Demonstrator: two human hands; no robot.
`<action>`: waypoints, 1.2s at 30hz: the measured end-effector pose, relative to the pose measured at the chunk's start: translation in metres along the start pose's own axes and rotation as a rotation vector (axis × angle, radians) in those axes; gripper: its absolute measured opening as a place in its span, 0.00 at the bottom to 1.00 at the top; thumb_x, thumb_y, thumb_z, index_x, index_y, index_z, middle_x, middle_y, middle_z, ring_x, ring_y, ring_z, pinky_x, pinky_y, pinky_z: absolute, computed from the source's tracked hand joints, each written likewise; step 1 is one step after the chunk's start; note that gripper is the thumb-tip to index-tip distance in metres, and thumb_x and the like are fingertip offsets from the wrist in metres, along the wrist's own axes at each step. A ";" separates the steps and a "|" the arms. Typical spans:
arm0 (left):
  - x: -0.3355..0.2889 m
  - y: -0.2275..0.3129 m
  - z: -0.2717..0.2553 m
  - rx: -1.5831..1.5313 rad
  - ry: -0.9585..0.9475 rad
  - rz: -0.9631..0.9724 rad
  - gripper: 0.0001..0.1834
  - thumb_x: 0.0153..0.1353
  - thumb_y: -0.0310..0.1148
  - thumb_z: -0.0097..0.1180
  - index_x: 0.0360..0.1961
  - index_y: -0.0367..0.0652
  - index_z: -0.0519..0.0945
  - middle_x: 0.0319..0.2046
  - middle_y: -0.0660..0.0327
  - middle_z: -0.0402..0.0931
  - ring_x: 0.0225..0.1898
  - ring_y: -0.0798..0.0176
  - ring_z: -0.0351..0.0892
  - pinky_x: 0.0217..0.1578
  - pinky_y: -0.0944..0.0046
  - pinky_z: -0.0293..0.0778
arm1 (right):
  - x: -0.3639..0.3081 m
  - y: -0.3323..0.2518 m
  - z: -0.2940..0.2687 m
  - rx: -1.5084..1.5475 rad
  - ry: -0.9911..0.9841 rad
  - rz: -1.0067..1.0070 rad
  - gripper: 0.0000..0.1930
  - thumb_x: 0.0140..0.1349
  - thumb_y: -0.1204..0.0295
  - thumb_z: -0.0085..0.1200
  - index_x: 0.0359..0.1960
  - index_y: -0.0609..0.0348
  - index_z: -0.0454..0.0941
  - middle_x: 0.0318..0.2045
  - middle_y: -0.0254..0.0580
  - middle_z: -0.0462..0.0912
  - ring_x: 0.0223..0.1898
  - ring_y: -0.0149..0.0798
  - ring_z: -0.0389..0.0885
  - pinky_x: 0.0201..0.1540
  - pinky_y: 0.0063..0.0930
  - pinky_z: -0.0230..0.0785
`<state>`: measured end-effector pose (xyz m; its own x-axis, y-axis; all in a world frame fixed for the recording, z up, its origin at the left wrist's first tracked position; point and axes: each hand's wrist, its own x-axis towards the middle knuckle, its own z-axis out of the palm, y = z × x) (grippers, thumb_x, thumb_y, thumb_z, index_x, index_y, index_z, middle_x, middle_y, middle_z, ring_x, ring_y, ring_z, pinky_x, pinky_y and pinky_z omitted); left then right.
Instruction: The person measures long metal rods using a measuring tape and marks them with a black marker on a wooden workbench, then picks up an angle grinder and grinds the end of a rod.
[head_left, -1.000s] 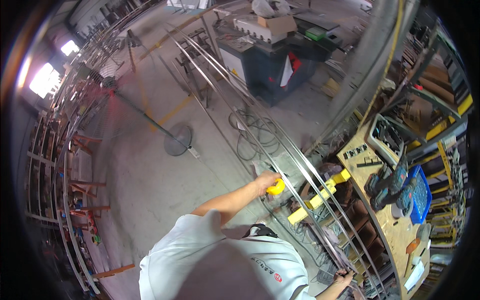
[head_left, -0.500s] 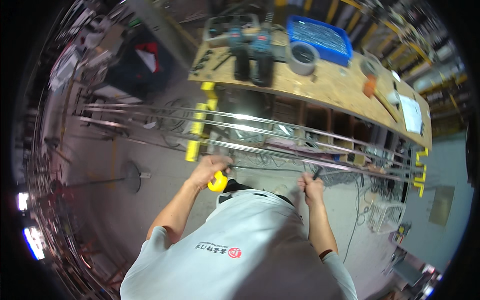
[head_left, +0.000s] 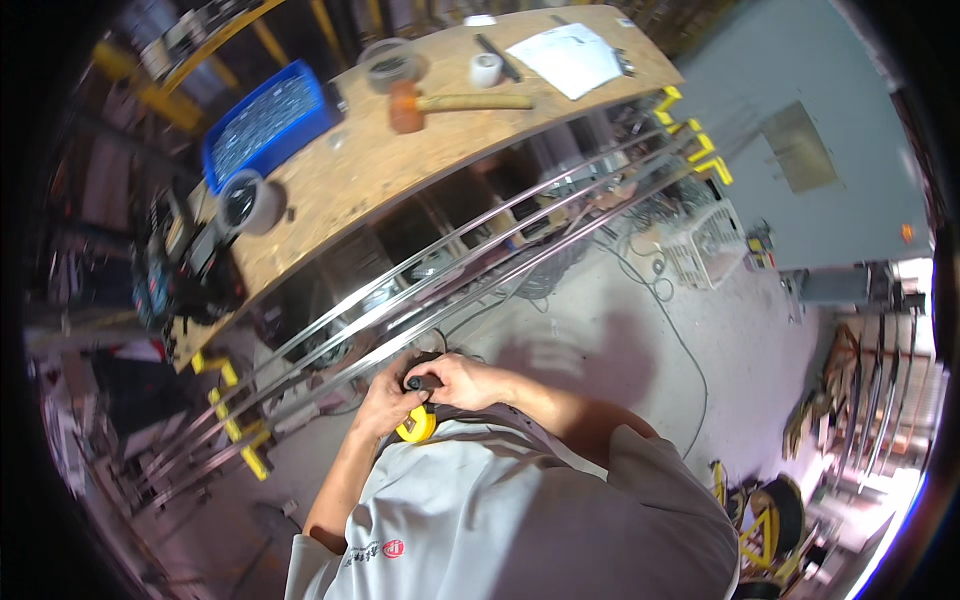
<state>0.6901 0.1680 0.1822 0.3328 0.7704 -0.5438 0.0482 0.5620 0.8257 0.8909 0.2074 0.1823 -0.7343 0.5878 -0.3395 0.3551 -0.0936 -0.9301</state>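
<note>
My hands meet in front of my waist. A yellow, rounded tape measure (head_left: pixel 417 425) hangs at my left hand (head_left: pixel 385 398), whose fingers are closed and partly hidden. Between the hands lies a short black stick-shaped thing, apparently a marker (head_left: pixel 424 382). My right hand (head_left: pixel 468 382) pinches it from the right, and the left fingers touch its other end. Just beyond the hands, long shiny metal tubes (head_left: pixel 455 275) run side by side across yellow brackets (head_left: pixel 240 430) at the left and more yellow brackets (head_left: pixel 700 140) at the right.
Behind the tubes stands a wooden workbench (head_left: pixel 340 190). On it are a blue bin (head_left: pixel 265 125) of small metal parts, a mallet (head_left: pixel 470 103), a tub (head_left: pixel 250 203), paper sheets (head_left: pixel 568 58) and power tools (head_left: pixel 185 260). A white basket (head_left: pixel 705 245) and a cable (head_left: pixel 700 375) lie on the floor.
My view has swung to the right along the bench. My hands, apart before, have come together, the right one bringing the black marker to the left.
</note>
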 end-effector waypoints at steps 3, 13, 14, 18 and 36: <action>0.036 0.034 0.006 0.074 -0.242 -0.201 0.40 0.53 0.21 0.63 0.68 0.31 0.64 0.39 0.59 0.80 0.32 0.72 0.77 0.23 0.72 0.73 | -0.010 0.021 -0.024 0.003 0.074 0.063 0.25 0.61 0.69 0.62 0.58 0.67 0.75 0.34 0.48 0.84 0.34 0.34 0.80 0.40 0.31 0.74; 0.119 0.046 -0.100 0.514 -0.617 -0.159 0.16 0.53 0.38 0.67 0.35 0.34 0.88 0.26 0.56 0.83 0.30 0.65 0.80 0.34 0.65 0.74 | -0.267 0.007 -0.316 0.913 1.270 -0.114 0.08 0.69 0.68 0.57 0.37 0.60 0.78 0.28 0.35 0.80 0.25 0.26 0.75 0.31 0.25 0.72; 0.112 0.069 -0.100 0.573 -0.589 -0.221 0.14 0.53 0.35 0.66 0.34 0.33 0.88 0.27 0.57 0.85 0.30 0.65 0.83 0.35 0.66 0.77 | -0.292 0.008 -0.336 0.865 1.406 -0.136 0.09 0.69 0.68 0.56 0.37 0.62 0.78 0.27 0.36 0.80 0.25 0.30 0.76 0.30 0.27 0.71; 0.116 0.091 -0.084 0.353 -0.420 -0.276 0.10 0.56 0.27 0.60 0.33 0.31 0.88 0.26 0.55 0.86 0.27 0.63 0.84 0.33 0.67 0.79 | -0.307 0.081 -0.349 0.405 1.956 0.319 0.14 0.66 0.63 0.60 0.33 0.65 0.78 0.28 0.37 0.79 0.25 0.33 0.73 0.26 0.33 0.63; 0.337 0.165 0.247 0.277 -0.184 -0.146 0.08 0.64 0.26 0.57 0.34 0.31 0.85 0.23 0.64 0.78 0.24 0.74 0.72 0.24 0.69 0.68 | -0.240 0.212 -0.581 1.000 1.538 0.218 0.13 0.63 0.66 0.65 0.40 0.64 0.81 0.30 0.39 0.82 0.28 0.35 0.78 0.31 0.32 0.75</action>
<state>1.0433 0.4461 0.1719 0.4663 0.6069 -0.6436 0.3527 0.5397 0.7644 1.4785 0.5133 0.1475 0.5873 0.5725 -0.5722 -0.4951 -0.3052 -0.8135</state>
